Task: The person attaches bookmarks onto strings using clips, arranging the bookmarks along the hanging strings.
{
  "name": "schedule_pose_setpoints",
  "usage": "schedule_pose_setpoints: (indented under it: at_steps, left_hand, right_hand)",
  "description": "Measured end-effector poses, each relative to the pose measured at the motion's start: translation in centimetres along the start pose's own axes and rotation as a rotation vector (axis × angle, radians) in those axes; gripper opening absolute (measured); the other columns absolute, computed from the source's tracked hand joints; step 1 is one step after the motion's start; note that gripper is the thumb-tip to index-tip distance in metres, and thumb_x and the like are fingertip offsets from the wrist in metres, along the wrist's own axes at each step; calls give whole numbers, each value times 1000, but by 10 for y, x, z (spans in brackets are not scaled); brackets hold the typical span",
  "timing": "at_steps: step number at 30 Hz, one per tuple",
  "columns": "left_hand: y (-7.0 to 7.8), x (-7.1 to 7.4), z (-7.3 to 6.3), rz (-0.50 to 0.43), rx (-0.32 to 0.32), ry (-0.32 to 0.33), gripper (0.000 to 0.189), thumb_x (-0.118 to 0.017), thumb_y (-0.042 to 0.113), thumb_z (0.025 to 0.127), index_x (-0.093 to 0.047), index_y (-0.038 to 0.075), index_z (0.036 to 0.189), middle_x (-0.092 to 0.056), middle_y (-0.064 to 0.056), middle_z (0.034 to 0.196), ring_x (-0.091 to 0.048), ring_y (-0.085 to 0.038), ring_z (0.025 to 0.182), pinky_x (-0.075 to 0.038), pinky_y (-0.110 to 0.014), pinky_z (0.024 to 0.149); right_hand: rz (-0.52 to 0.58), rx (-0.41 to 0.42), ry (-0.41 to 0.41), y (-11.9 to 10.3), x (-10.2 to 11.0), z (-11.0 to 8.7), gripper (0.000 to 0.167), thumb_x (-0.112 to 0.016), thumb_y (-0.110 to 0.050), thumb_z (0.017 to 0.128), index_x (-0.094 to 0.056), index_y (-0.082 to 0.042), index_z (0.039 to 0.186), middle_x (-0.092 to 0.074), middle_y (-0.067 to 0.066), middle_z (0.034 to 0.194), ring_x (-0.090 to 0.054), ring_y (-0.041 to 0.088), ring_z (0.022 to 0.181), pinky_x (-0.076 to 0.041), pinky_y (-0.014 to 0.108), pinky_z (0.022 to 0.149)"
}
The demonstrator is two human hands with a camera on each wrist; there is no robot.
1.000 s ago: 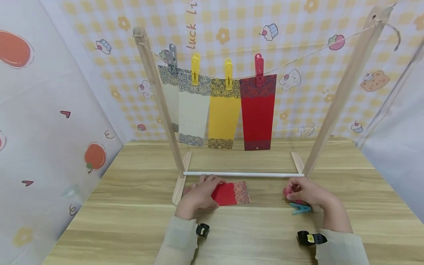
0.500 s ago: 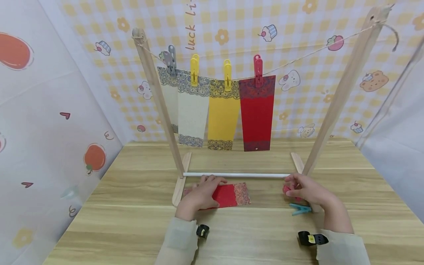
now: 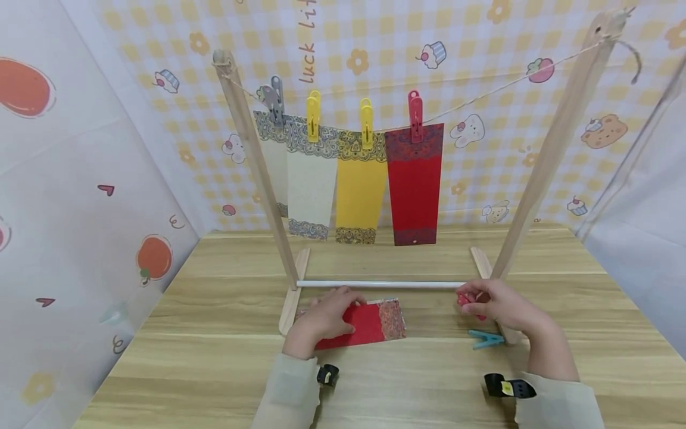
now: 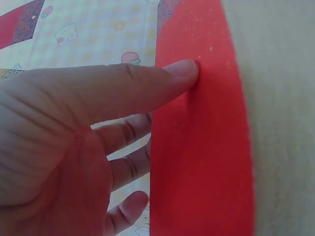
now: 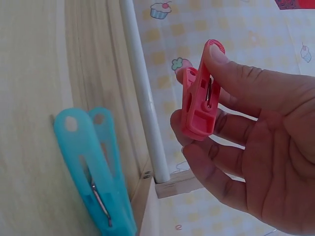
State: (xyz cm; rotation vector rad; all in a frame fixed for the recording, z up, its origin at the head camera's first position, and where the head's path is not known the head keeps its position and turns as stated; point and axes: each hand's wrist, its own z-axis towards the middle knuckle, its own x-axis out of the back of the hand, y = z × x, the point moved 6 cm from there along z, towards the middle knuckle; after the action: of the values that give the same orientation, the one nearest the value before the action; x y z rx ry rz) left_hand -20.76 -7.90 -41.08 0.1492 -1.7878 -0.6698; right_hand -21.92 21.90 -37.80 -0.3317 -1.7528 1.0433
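My left hand (image 3: 324, 319) pinches a red card (image 3: 370, 325) with a patterned end, low over the table in front of the rack. In the left wrist view its thumb presses on the card's red face (image 4: 206, 142), and the fingers reach behind it. Between thumb and fingers, my right hand (image 5: 266, 132) holds a pinkish-red clothes peg (image 5: 202, 98) by its handles near the rack's right foot. A blue clothes peg (image 3: 486, 339) lies on the table just below that hand. On the string hang white (image 3: 311, 190), yellow (image 3: 361, 190) and red cards (image 3: 415, 185).
The wooden rack has a left post (image 3: 254, 167), a right post (image 3: 552, 149) and a white crossbar (image 3: 380, 284). Grey (image 3: 274, 104), yellow (image 3: 313, 116) and red pegs (image 3: 415, 116) grip the string (image 3: 498, 89). Patterned cloth covers the wall behind.
The card in my left hand has shifted slightly toward me and tilted. My right hand has lifted the red peg off the table, away from the blue one.
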Motion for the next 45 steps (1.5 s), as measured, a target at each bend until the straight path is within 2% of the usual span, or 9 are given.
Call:
schedule_pose_setpoints:
  at_steps: [6, 11, 21, 28, 37, 45]
  left_hand:
    - [1, 1, -1, -42, -7, 1, 40, -77, 6, 83, -66, 22, 118, -65, 0, 116, -57, -17, 104, -49, -43, 93]
    - [3, 4, -2, -59, -8, 1, 36, -74, 7, 85, -68, 23, 116, -66, 1, 110, -57, -16, 97, -51, -39, 86]
    - [16, 13, -4, -59, -108, 15, 26, -70, 7, 90, -72, 15, 115, -70, 0, 105, -61, -14, 95, -54, -35, 89]
    - [22, 16, -4, -81, -148, 30, 23, -70, 7, 91, -72, 12, 113, -70, 0, 100, -61, -13, 91, -54, -33, 86]
    - [33, 22, -6, -91, -192, 55, 20, -69, 6, 92, -72, 13, 110, -70, 2, 96, -61, -11, 88, -53, -32, 84]
    - [46, 25, -6, -108, -210, 38, 18, -69, 10, 93, -72, 16, 109, -69, 4, 93, -60, -8, 84, -52, -26, 81]
  right_hand:
    - [-17, 23, 46, -6, 4, -1, 30, -65, -8, 94, -62, 8, 120, -63, 6, 92, -55, 8, 77, -52, 23, 63]
    - [4, 34, 89, -12, 10, -1, 32, -65, -8, 95, -61, 9, 122, -65, 11, 95, -57, 10, 82, -56, 26, 66]
    - [30, 39, 146, -20, 15, -2, 32, -64, -9, 96, -60, 8, 123, -67, 17, 100, -64, 19, 85, -59, 31, 67]
    - [-1, 55, 182, -26, 18, -2, 30, -64, -6, 95, -60, 8, 122, -67, 14, 98, -62, 8, 82, -58, 29, 66]
    - [-27, 70, 237, -32, 22, -3, 32, -67, -9, 94, -62, 4, 122, -69, 12, 93, -61, 6, 81, -56, 26, 68]
    - [-2, 92, 278, -42, 15, 1, 38, -68, -10, 93, -60, 3, 129, -70, 12, 102, -61, 2, 86, -55, 21, 73]
